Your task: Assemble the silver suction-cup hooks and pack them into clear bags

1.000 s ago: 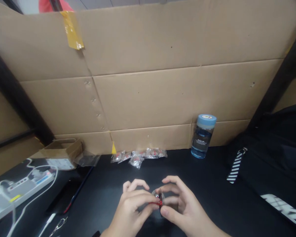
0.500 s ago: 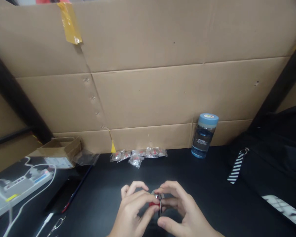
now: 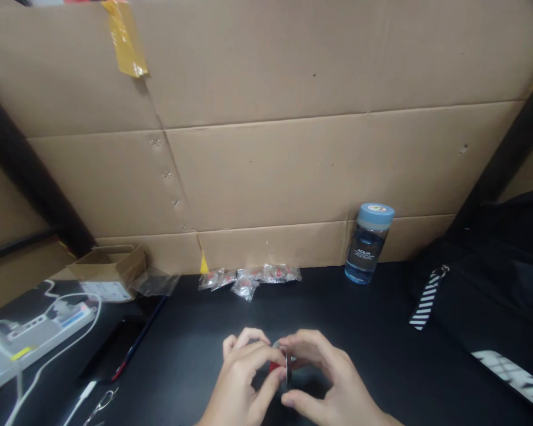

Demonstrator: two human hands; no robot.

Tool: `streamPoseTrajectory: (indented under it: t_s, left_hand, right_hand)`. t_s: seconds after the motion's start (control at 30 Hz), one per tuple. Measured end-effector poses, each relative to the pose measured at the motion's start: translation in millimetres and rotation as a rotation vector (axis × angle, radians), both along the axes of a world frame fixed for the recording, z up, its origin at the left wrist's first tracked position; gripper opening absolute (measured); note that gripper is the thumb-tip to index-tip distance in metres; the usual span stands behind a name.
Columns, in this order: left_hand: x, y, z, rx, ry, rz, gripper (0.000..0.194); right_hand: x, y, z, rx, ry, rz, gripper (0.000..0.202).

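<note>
Near the bottom centre, a small round metal ring with a red part [image 3: 274, 366] is held between my two hands, seen nearly edge-on. My left hand [image 3: 250, 373] pinches it at the red part with thumb and index finger. From the other side, my right hand [image 3: 324, 370] grips the ring's rim, its thumb low and its fingers at the top. The fingers hide most of the object. Beyond the hands, several small clear packets [image 3: 245, 287] with round silvery and red items lie along the cardboard wall [image 3: 266, 177].
A blue-capped bottle [image 3: 366, 245] stands at the back right, beside a black bag [image 3: 493, 290] with a striped tag [image 3: 425, 303]. At left are a cardboard box [image 3: 109, 275], a white power strip [image 3: 35, 349], a dark phone [image 3: 111, 349] and a metal clip [image 3: 101, 405].
The ring has turned slightly in my fingers and looks thinner. My right fingers have closed in around its top, and my left hand has shifted slightly.
</note>
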State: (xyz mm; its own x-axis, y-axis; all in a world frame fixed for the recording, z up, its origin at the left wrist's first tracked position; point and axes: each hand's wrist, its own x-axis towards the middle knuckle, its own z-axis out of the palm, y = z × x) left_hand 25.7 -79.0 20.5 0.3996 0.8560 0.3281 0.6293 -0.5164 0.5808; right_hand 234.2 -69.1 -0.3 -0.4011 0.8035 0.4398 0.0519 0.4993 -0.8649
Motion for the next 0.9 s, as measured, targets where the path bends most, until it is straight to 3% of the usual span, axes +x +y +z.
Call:
streamPoseTrajectory:
  t_s: [0.17, 0.27, 0.37, 0.43, 0.5, 0.63, 0.77, 0.9]
  left_hand:
    - [2, 0, -7.8, -0.117, -0.114, 0.042, 0.009]
    - [5, 2, -11.7, -0.182, -0.274, 0.028, 0.011]
    - [7, 4, -12.0, -0.238, -0.392, -0.027, 0.014]
    - [8, 3, -11.3, -0.246, -0.372, -0.009, 0.014]
    - [8, 1, -11.0, -0.197, -0.278, 0.042, 0.011]
    - [7, -4, -13.1, 0.054, -0.098, 0.119, 0.012]
    - [6, -1, -16.8, 0.205, -0.033, 0.125, 0.015]
    - [4, 4, -18.1, 0.119, 0.001, 0.115, 0.01]
  right_hand:
    - [6, 3, -2.4, 0.298, -0.151, -0.083, 0.056]
    - [8, 6, -0.2, 0.463, -0.206, -0.034, 0.05]
    - [9, 7, 1.7, 0.519, -0.242, 0.025, 0.051]
    - [7, 6, 1.1, 0.427, -0.203, 0.047, 0.055]
    - [4, 3, -0.9, 0.181, -0.109, 0.057, 0.052]
    - [-3, -2, -5.4, -0.323, 0.081, 0.075, 0.038]
    - [-5, -1, -6.6, -0.444, 0.179, 0.099, 0.041]
    - [-3, 2, -5.7, -0.42, 0.202, 0.079, 0.046]
